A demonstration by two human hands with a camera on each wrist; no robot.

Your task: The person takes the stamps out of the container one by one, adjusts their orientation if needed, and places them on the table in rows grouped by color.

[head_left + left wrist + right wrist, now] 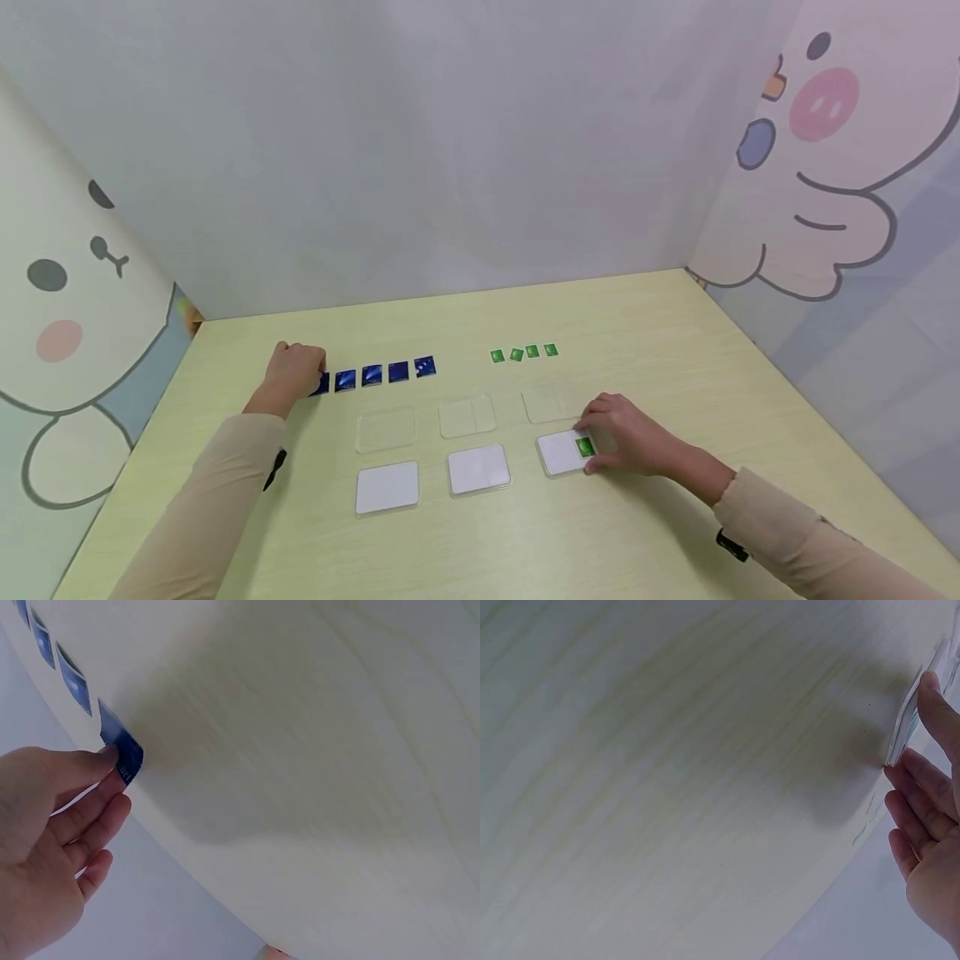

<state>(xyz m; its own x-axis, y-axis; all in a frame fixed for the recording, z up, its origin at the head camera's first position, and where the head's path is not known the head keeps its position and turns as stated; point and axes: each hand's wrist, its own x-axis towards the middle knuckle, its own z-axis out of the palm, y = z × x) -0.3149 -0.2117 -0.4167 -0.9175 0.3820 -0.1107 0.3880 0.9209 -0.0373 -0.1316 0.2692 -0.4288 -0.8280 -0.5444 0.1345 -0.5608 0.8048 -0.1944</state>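
Observation:
At the left end of a row of small dark-blue pictures, my left hand (294,371) pinches the last blue picture card (124,746) by its edge between thumb and forefinger. The card lies at the table surface, partly covered by the fingers in the head view. My right hand (626,433) holds the right end of a white rounded card in a clear case (558,454), thumb on the near edge and fingers on the far edge. A small green picture (584,447) lies on that end of the white card, beside the palm.
Two more white cards (387,487) lie to the left in the front row. Behind stand three clear plastic rectangles (386,431). Several blue pictures (372,375) and several small green pictures (517,355) lie farther back, before the grey wall (442,167).

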